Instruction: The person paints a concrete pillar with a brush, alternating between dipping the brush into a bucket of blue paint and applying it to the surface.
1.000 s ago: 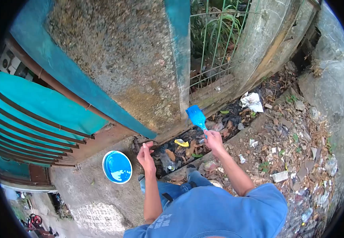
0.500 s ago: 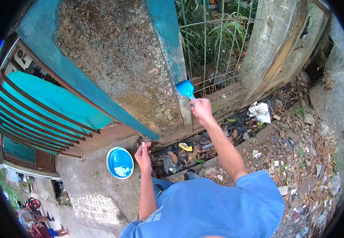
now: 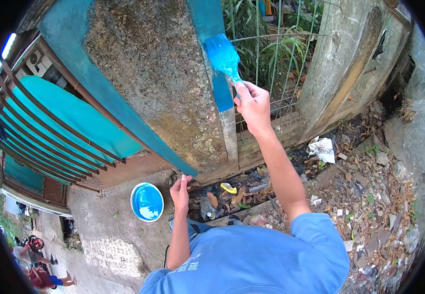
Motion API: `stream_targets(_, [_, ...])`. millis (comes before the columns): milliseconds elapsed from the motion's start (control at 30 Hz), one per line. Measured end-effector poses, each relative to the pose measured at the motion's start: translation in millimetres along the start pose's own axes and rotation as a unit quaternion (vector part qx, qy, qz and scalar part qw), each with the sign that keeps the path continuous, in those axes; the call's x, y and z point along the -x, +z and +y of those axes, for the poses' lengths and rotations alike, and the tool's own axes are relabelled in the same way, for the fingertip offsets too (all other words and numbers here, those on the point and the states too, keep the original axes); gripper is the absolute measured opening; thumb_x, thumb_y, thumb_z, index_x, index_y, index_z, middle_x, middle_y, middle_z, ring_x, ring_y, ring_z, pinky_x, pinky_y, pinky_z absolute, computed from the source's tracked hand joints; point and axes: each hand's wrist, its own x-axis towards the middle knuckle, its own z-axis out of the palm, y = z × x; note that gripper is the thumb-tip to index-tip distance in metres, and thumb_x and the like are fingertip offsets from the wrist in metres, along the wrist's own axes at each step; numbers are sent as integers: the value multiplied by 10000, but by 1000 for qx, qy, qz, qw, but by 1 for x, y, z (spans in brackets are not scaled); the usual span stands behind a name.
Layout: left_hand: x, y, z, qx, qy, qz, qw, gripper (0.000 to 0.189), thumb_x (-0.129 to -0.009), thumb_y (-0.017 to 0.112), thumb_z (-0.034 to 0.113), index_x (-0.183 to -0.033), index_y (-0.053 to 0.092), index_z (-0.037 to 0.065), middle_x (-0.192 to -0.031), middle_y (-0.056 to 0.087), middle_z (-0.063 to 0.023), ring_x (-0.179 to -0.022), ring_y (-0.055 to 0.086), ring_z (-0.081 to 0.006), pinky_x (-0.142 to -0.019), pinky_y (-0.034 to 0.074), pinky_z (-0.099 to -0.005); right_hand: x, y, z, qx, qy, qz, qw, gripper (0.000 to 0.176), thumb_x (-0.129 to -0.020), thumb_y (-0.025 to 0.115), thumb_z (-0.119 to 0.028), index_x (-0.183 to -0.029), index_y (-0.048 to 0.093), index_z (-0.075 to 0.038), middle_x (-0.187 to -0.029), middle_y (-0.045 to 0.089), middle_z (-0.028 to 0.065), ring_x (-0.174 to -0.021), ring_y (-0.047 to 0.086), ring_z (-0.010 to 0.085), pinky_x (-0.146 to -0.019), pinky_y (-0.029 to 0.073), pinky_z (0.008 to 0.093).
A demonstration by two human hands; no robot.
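Observation:
My right hand [image 3: 254, 107] is closed around the handle of a paintbrush [image 3: 224, 58], whose head is thickly coated in bright blue paint. The bristles press on the teal-painted edge of a wall pillar [image 3: 205, 19]. Below the brush, a wet blue strip [image 3: 222, 93] covers part of that edge, with bare grey concrete beneath it. My left hand [image 3: 179, 194] hangs low before the pillar's base, fingers loosely curled and slightly apart, with nothing visible in it. Left of it, a white tub [image 3: 132, 208] of blue paint stands on the concrete ground.
Green metal bars [image 3: 257, 54] with plants behind them adjoin the pillar on the right. Litter and dry leaves [image 3: 359, 196] cover the ground at right. A rusty barred gate [image 3: 60, 132] stands at left. People [image 3: 41, 269] are at the far lower left.
My right hand has moved the paintbrush up along the pillar edge, and a fresh blue strip now shows below it. The fingers of my left hand are more curled.

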Motion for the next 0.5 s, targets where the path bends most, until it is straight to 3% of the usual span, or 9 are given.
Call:
stream_targets(67, [3,-4,1,0,8,-4,1000,420,-955,501,374,-964,674,-9,-984,671,-95,-932,594,-165,-745,465,-297,-12,-4,27,48,-21,17,999,253,-900,548,-199,-857,653,27,-543,516,8,-465,429,55,-428,306,248])
stream_targets(100, [4,-6,-2,16,9,10,1000,374,-950,524,335,-942,691,0,-936,688,-59,-841,597,-109,-695,442,-251,-18,-8,44,131,-58,28,989,265,-894,551,-215,-846,648,27,-550,531,53,-477,466,99,-455,343,282])
stream_targets(133, [6,-9,-4,17,10,9,1000,374,-950,524,335,-942,691,0,-936,688,-59,-841,597,-109,-695,442,-251,-24,-13,64,213,-95,41,972,278,-887,553,-232,-835,642,27,-557,547,99,-489,504,143,-482,379,317])
stream_targets(167, [7,-12,-5,20,9,10,1000,374,-949,525,336,-945,690,0,-938,687,-61,-844,597,-110,-695,442,-250,-24,-20,91,224,-126,43,966,249,-917,569,-210,-840,654,11,-595,494,-45,-507,425,27,-444,315,219])
stream_targets(267, [8,-23,-13,26,8,10,1000,374,-947,529,341,-957,689,3,-939,686,-63,-855,600,-115,-700,444,-253,1,-41,147,276,-117,63,952,284,-909,571,-231,-758,619,5,-559,497,-23,-509,451,49,-463,351,255])
stream_targets(433, [9,-37,-18,12,-10,22,1000,385,-953,511,353,-923,689,12,-959,684,-68,-868,594,-126,-685,453,-266,58,-86,246,296,62,126,945,242,-876,585,-205,-785,646,10,-530,496,-10,-438,442,69,-402,317,267])
stream_targets(467, [9,-40,-18,13,-14,24,1000,389,-954,509,355,-927,689,12,-956,684,-69,-868,595,-126,-682,451,-264,64,-95,266,295,63,126,945,242,-876,585,-205,-785,646,10,-530,496,-10,-438,442,69,-402,317,267])
stream_targets(500, [8,-43,-19,11,-15,23,1000,389,-954,509,355,-927,689,12,-956,684,-69,-868,595,-126,-682,451,-264,69,-105,288,290,137,146,936,231,-873,585,-202,-815,653,12,-530,501,-3,-418,437,73,-379,300,265])
